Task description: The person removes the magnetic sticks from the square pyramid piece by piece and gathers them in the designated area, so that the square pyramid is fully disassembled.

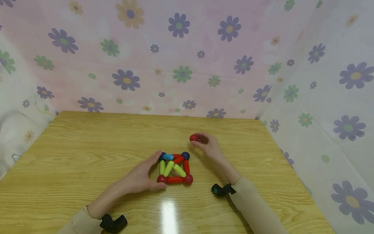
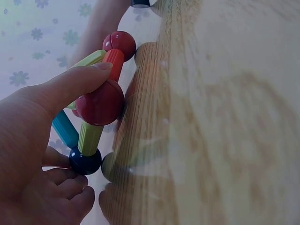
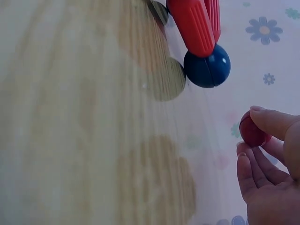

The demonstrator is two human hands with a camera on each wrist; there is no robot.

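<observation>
A frame of magnetic rods and balls (image 1: 175, 180) stands on the table, with red and dark blue balls at its base corners. Red, yellow-green and light blue rods join them, some slanting up to meet over the middle. My left hand (image 1: 143, 175) holds the frame's left side, thumb by the near red ball (image 2: 101, 103) and fingers at the dark blue ball (image 2: 85, 161). Behind and right of the frame, my right hand (image 1: 211, 148) pinches a loose red ball (image 3: 253, 130) between thumb and fingers. This ball is apart from the other dark blue ball (image 3: 207, 65).
The wooden table (image 1: 102, 139) stretches to a flowered cloth (image 1: 181, 91) at the back and sides. Black wrist devices (image 1: 114, 223) sit at both sleeves. A pale cable (image 1: 14, 113) shows at the far left.
</observation>
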